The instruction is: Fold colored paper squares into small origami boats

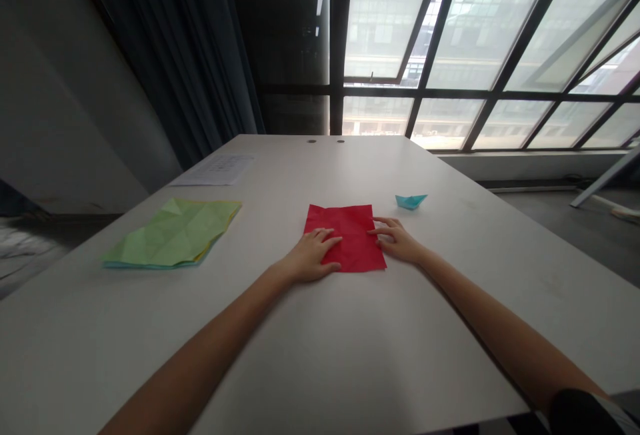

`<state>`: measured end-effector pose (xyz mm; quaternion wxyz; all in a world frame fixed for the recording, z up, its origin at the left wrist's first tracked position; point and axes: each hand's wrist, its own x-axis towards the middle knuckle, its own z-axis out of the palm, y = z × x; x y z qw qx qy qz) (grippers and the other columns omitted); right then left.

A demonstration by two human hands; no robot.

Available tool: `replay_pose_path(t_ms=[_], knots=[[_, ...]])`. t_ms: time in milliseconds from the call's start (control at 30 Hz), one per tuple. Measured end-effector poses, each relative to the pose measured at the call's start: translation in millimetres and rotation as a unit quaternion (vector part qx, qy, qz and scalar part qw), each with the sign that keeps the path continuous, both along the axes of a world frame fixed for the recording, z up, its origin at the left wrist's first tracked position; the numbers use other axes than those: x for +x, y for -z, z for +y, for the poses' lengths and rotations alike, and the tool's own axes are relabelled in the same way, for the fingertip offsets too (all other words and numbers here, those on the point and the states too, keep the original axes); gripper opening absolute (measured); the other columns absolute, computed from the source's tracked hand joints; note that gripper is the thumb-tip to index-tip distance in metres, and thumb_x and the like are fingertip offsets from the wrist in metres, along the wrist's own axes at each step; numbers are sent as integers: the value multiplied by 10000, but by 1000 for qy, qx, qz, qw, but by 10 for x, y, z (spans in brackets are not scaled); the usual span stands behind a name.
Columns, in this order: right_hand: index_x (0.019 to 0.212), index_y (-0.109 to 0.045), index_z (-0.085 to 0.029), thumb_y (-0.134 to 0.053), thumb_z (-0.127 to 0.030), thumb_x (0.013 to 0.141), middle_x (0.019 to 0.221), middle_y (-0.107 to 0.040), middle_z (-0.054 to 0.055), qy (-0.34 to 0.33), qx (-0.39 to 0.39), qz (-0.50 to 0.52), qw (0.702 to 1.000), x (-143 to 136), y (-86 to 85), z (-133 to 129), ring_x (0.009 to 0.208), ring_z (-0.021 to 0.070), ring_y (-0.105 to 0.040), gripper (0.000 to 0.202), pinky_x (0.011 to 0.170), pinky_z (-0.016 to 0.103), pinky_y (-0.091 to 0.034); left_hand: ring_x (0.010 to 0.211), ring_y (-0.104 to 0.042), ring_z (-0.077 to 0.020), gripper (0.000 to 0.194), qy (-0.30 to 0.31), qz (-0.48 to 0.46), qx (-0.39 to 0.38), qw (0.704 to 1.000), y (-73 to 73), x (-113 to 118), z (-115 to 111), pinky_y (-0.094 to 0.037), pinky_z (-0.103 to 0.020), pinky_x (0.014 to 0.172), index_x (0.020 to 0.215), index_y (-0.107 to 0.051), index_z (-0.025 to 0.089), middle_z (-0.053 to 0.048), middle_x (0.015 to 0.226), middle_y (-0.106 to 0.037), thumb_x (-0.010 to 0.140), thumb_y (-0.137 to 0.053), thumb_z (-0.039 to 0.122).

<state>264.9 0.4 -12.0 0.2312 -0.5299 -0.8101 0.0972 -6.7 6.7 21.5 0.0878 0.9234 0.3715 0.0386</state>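
Observation:
A red sheet of paper [354, 242], roughly square with faint creases, lies flat on the white table [320, 328]. My left hand [313, 256] rests on its left part, fingers spread and pointing right. At the right edge of the sheet is my right hand [396, 240], its fingers apart and the fingertips touching the paper's edge. Beyond my right hand stands a small folded blue paper boat [411, 202].
On the left of the table lies a stack of creased sheets [175, 232], green on top with yellow and blue edges below. A printed white sheet [215, 170] lies farther back. Two small round holes are near the far edge, with windows beyond.

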Motion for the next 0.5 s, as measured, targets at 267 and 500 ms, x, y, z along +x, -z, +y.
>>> replay_pose_path(t_ms=[267, 500], knots=[[1063, -604, -267, -389, -425, 836, 1183, -534, 62, 38, 28, -34, 998, -70, 46, -4, 1111, 237, -448, 351, 950, 405, -338, 1300, -187, -291, 680, -73, 21, 6, 997, 174, -135, 83, -138, -535, 1002, 1341, -240, 335, -72, 1438, -203, 756, -264, 680], [1151, -524, -238, -470, -368, 791, 1176, -555, 57, 27, 25, -25, 999, -63, 39, -15, 1093, 240, -465, 386, 948, 408, -339, 1113, -423, -231, 543, -231, -84, 90, 965, 246, -216, 193, -330, -357, 936, 1231, -446, 164, -101, 1232, -485, 817, -355, 504]])
